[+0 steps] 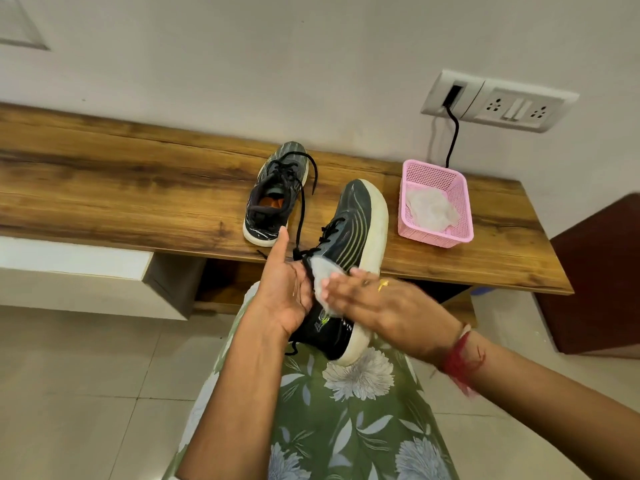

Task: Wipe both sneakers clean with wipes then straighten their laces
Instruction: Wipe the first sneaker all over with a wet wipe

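The right hand (377, 306) lay with fingers stretched flat, pressing a white wipe (323, 280) against the side of the held sneaker (353, 220). Its thumb was hidden, and a red thread (460, 358) circled the wrist. At 9 o'clock of it, the left hand (287, 292) gripped that sneaker at the collar, thumb pointing to 12 and fingers curled out of sight behind the shoe. Together the hands covered the sneaker's middle and part of its white sole. Its toe pointed to 12 o'clock, over the front edge of the wooden bench (104, 188), and its heel hung above a green floral garment (346, 410).

At 11 o'clock of the hands, the second sneaker (273, 192) stood on the bench, and a loose black lace (304, 202) trailed between the two shoes. At 1 o'clock sat a pink basket (436, 235) holding a crumpled wipe (429, 207). Beyond it at 12, a black cable (453, 133) dropped from a socket plate (498, 102) on the wall.
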{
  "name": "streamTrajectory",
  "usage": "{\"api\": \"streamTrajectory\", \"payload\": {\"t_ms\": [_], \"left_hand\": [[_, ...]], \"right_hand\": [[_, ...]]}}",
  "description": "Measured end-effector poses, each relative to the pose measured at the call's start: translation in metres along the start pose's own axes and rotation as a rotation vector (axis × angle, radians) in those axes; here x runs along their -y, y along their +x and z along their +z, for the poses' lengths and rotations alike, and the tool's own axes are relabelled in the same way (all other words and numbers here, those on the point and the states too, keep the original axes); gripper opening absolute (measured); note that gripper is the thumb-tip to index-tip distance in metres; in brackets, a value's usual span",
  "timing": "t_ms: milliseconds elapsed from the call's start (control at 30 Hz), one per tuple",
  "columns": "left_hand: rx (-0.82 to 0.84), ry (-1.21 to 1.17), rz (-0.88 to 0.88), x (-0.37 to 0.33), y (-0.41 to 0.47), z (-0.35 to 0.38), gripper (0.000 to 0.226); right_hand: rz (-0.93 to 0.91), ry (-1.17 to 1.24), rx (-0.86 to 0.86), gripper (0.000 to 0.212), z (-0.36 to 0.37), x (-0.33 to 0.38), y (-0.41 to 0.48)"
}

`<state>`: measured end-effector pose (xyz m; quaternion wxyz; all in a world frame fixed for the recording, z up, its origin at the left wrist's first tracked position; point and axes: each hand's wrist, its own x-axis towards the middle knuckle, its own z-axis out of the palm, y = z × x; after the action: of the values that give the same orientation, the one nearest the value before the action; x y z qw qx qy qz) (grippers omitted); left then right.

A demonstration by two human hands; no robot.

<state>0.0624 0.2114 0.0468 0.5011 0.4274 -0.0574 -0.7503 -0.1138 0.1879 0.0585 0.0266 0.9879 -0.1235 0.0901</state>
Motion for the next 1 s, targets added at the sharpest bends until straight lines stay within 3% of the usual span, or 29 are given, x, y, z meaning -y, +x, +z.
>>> {"api": "streamTrajectory", "payload": {"t_ms": [100, 167, 267, 433, 600, 800, 933, 1000], "left_hand": [[0.034, 0.007, 0.003, 0.001, -0.002, 0.005, 0.083], [0.032, 0.007, 0.01, 0.001, -0.003, 0.004, 0.085], [0.049, -0.019, 0.018, 0.0, -0.004, 0.002, 0.092], [0.244, -0.09, 0.036, -0.008, -0.015, 0.009, 0.11], [0.297, -0.122, 0.058, -0.017, -0.021, 0.007, 0.112], [0.353, -0.127, 0.078, -0.018, -0.027, 0.014, 0.113], [0.315, -0.135, 0.046, -0.017, -0.026, 0.006, 0.116], [0.289, -0.131, 0.049, -0.015, -0.025, 0.005, 0.115]], "right_hand": [[0.251, -0.003, -0.099, 0.053, -0.003, -0.015, 0.003], [0.203, -0.009, -0.072, 0.048, -0.001, -0.006, 0.003], [-0.016, -0.037, 0.013, 0.037, -0.004, 0.006, -0.002], [0.245, -0.081, -0.215, 0.041, -0.019, -0.025, 0.002], [-0.034, -0.1, -0.119, 0.031, -0.012, 0.009, 0.001], [0.25, -0.193, -0.285, 0.039, -0.025, -0.007, 0.018], [0.081, -0.107, -0.129, 0.035, -0.013, 0.024, 0.014], [0.087, -0.123, -0.123, 0.033, -0.014, 0.017, 0.012]]}}
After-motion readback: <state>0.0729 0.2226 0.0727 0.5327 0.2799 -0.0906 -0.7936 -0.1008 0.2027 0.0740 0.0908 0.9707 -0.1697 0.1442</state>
